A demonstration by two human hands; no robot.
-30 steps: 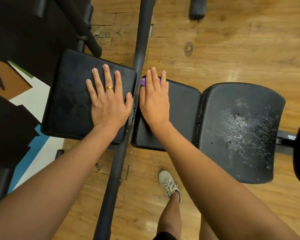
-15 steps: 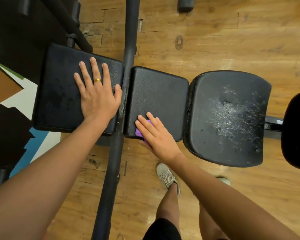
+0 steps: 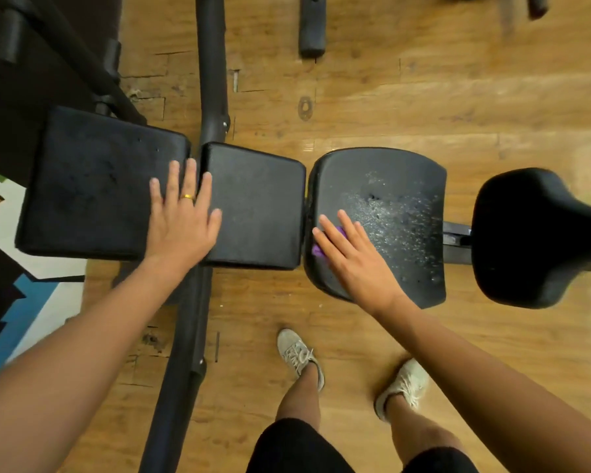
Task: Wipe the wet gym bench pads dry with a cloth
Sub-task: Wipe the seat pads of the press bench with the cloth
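**Cloth down on the wet rounded pad, droplets not yet wiped**

Step in hand: drying the third pad. The right hand [image 3: 359, 268] lies flat on the near-left part of the rounded black vinyl pad [image 3: 382, 179]. Its fingers are straight and press a small purple cloth [image 3: 316, 250] into the surface. The grip is not curled round the cloth, only pushing down on it. Most of the cloth is hidden under the fingers; purple shows at the pad's left edge and between two fingers.

The water droplets [image 3: 400, 213] are dense across the middle and right of this pad, just beyond the fingertips, so the pad looks mostly undone.

The left hand [image 3: 185, 223] has a wide, flat grip with fingers spread and holds nothing. It wears a gold ring [image 3: 187, 197]. It spans the gap between the large black rectangular pad [image 3: 89, 189] and the middle black rectangular pad [image 3: 260, 206], seemingly bracing. Both of those pads look matte with few specks, likely close to dry, though hard to tell.

A black saddle-shaped seat [image 3: 533, 233] sits further right, apart from the rounded pad; wetness there can't be judged.

Next move calls for sweeping the cloth away and to the right through the droplets, keeping the palm pressed down. The cloth is small, so expect several overlapping passes, and it may saturate and smear.
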